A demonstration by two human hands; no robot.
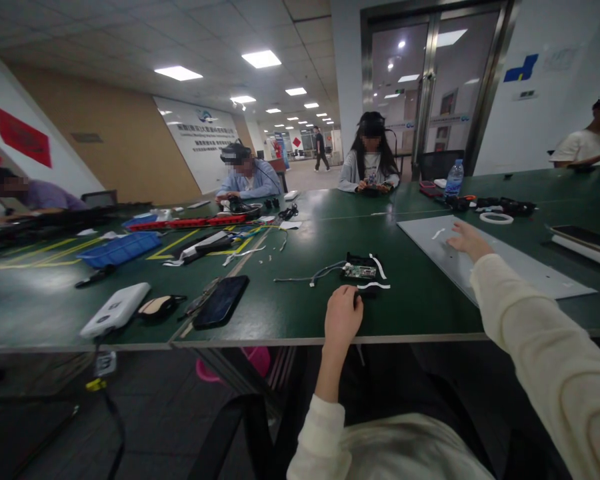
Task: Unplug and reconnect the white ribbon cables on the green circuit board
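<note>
Near the table's front edge my left hand [343, 315] is closed, its fingers curled on a small black part [368, 291] with a white strip [380, 285] along its top. My right hand [471, 241] reaches out over a grey board [430, 253], fingers apart and holding nothing that I can see. A short white strip [437, 233] lies on the board just left of those fingertips. Beyond my left hand rests a green circuit board [360, 271] in a black housing, with grey cables [325, 272] running left and another white strip [379, 267] at its right.
Left of my hands lie a phone [222, 301], a white power bank [116, 309] and a blue tray [120, 249]. A white tape ring [497, 218] and a water bottle [454, 179] stand beyond the grey board. Several people sit around the table.
</note>
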